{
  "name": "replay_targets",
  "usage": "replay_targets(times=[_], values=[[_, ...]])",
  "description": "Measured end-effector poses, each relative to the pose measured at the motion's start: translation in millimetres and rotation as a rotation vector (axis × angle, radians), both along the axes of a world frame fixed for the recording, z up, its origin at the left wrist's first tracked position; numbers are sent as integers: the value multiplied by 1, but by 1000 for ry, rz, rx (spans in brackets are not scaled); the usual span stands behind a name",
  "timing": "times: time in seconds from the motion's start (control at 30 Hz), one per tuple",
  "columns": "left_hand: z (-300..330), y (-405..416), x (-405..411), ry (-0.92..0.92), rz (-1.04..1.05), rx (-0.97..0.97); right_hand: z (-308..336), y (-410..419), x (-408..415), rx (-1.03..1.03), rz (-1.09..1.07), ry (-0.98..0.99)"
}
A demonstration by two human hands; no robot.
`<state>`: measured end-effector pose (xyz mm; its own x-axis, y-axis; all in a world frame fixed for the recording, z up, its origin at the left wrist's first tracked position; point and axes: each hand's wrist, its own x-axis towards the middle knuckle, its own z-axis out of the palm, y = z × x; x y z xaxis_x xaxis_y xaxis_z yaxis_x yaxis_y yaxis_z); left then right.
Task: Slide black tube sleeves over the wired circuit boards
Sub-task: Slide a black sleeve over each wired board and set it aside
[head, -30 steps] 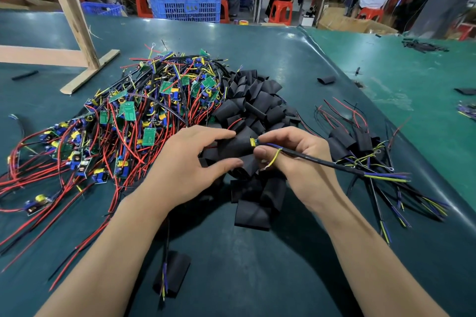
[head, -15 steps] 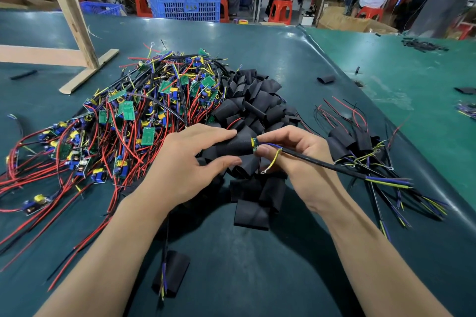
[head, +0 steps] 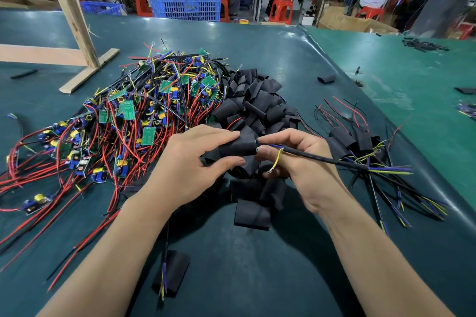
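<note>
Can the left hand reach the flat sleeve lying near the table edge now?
Probably not yet: the left hand holds a black sleeve. The flat sleeve lies uncovered under that forearm.

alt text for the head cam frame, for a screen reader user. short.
A person's left hand holds a black tube sleeve while the right hand pinches a wired circuit board at its mouth, the black cable trailing right. On the green table, a heap of wired boards lies left, loose sleeves behind the hands.
</note>
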<state>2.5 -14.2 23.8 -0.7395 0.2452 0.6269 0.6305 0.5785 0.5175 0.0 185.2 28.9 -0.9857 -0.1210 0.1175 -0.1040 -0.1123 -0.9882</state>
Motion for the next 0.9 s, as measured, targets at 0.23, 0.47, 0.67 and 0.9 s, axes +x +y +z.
replay_targets(times=[0.23,0.47,0.67,0.9], values=[[0,-1,0,-33,-23,33,-1,-2,0,13,13,2],[-1,-1,-1,-43,-19,31,0,-2,0,60,25,11],[-4,2,-1,-27,-34,22,-1,-1,1,89,8,1],[-9,3,-2,14,-41,-6,-5,-6,2,33,-31,-34]])
